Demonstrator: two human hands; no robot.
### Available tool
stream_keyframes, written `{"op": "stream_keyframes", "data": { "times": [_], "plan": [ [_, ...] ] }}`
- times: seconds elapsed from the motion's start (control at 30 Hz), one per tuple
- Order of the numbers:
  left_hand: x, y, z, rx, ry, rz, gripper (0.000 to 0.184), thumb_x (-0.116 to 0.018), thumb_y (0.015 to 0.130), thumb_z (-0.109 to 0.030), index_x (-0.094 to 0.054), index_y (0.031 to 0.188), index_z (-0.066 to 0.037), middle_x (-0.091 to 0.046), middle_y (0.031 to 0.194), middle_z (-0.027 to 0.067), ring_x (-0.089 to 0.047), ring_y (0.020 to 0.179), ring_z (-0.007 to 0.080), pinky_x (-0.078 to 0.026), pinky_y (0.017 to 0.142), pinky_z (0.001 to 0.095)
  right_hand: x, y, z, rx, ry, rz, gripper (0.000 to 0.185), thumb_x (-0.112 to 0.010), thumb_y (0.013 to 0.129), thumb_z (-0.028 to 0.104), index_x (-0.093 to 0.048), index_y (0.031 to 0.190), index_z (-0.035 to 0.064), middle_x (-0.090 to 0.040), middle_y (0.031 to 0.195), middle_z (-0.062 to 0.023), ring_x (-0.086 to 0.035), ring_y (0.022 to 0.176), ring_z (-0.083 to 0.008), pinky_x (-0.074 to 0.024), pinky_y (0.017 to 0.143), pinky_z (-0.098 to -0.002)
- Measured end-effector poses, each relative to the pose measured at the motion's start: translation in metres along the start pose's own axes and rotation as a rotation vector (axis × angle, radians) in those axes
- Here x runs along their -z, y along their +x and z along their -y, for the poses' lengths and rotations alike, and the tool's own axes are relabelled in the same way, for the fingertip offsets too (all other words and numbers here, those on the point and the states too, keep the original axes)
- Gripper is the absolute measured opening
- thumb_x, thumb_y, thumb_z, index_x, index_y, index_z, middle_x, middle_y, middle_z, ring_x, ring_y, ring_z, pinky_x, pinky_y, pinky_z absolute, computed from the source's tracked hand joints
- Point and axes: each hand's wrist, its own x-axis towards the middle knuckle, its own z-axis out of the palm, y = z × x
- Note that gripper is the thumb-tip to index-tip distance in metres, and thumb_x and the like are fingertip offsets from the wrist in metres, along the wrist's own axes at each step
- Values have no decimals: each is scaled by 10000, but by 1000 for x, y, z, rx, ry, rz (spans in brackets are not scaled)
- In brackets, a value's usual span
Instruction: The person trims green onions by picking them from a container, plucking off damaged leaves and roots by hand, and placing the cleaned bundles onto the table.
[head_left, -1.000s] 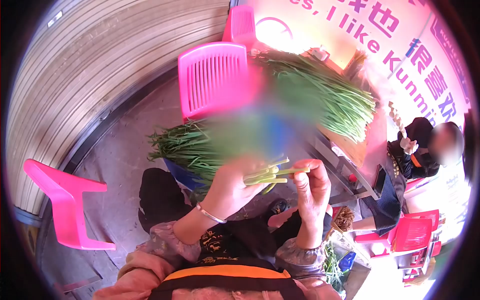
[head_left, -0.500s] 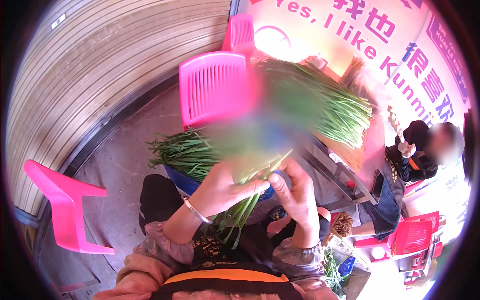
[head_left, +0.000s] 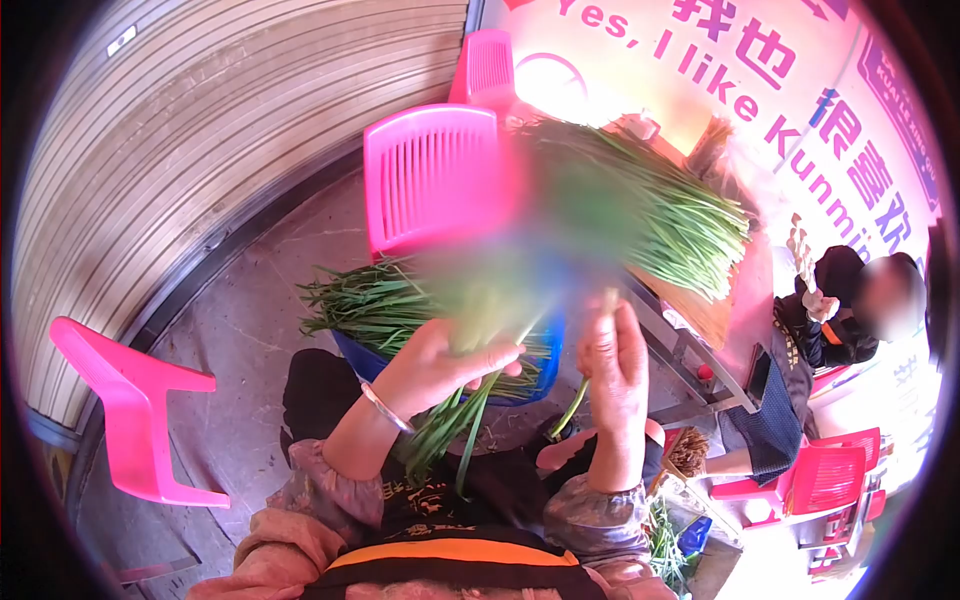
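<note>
My left hand [head_left: 425, 375], with a bracelet at the wrist, is closed round a bunch of garlic chives [head_left: 450, 430]. Their leaves hang down towards my lap, while a blur covers the upper ends. To its right, my right hand [head_left: 615, 365] pinches a single chive stalk [head_left: 571, 408] that dangles below the fingers. Beneath both hands stands a blue basket [head_left: 548, 372] with more chives [head_left: 365, 300] lying in it. On the table [head_left: 718, 318] ahead to the right lies a large heap of chives [head_left: 690, 225], partly blurred.
Pink plastic chairs [head_left: 430, 180] stand ahead, and another pink chair [head_left: 140, 420] is at left by the shutter [head_left: 240, 110]. A person [head_left: 840, 300] sits at right. Low on the right is a box [head_left: 715, 560] with green scraps [head_left: 665, 540] and a blue item.
My right hand has moved right, away from the left hand, and now has a single stalk drawn apart from the bunch. The left hand has shifted slightly left, still holding the bunch.
</note>
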Motion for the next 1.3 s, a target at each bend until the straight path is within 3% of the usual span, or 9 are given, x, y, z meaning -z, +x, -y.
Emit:
{"op": "stream_keyframes", "data": {
  "times": [0.1,0.27,0.5,0.67,0.8,0.87,1.03,1.2,1.3],
  "plan": [
    [1,2,2,2,-15,8,252,-633,863,-243,-636,978,-19,-640,807,14,-502,644,44,-404,565,195,-12,-1,-4,-14,25,75,312,-618,886,244,-540,1089,20,-541,881,28,-448,759,-39,-373,709,-187],
    [4,2,-1,3,-24,101,240,-636,860,-236,-636,973,-25,-594,769,-27,-497,653,49,-397,589,201,-22,8,10,-52,-59,147,250,-716,801,194,-617,952,22,-598,809,15,-523,726,-42,-425,670,-197],
    [10,3,6,46,-139,172,233,-643,843,-227,-632,936,-13,-637,811,38,-578,724,94,-430,649,220,-9,15,-1,-33,209,244,129,-683,816,126,-654,897,29,-625,795,10,-551,725,-62,-439,670,-209],
    [7,2,3,7,-265,178,218,-633,848,-213,-604,932,-13,-638,853,88,-619,743,162,-469,672,269,2,16,0,23,14,217,141,-607,886,178,-592,857,41,-599,773,-6,-538,740,-79,-421,674,-215],
    [10,16,8,-185,-310,-170,234,-607,873,-219,-598,993,-19,-632,882,53,-597,831,138,-448,702,252,16,17,9,73,-241,49,201,-577,910,222,-596,920,22,-586,751,-1,-503,706,-50,-391,642,-191],
    [14,20,2,-267,-218,-225,227,-592,886,-208,-595,1002,-13,-623,880,36,-563,770,95,-433,688,240,20,15,14,53,-302,36,212,-567,916,231,-606,949,25,-586,760,4,-493,701,-47,-386,644,-186],
    [5,26,-18,-398,-147,-263,223,-586,896,-195,-593,1010,-3,-602,854,5,-522,728,56,-413,650,213,4,17,-4,64,-226,67,246,-582,906,250,-622,1009,30,-616,829,-4,-522,760,-68,-419,676,-222],
    [5,25,-4,-426,45,-274,233,-592,897,-216,-598,989,-2,-574,783,-19,-497,673,47,-398,600,210,-33,16,-14,197,-423,213,253,-699,810,252,-620,931,44,-586,691,-39,-490,633,-85,-425,584,-265],
    [9,19,7,-372,31,-265,220,-588,900,-206,-598,975,1,-557,753,-27,-483,651,44,-389,579,209,-28,13,-14,-72,-312,300,141,-649,836,161,-603,890,39,-575,701,12,-480,645,-62,-414,594,-238]
  ]
}}
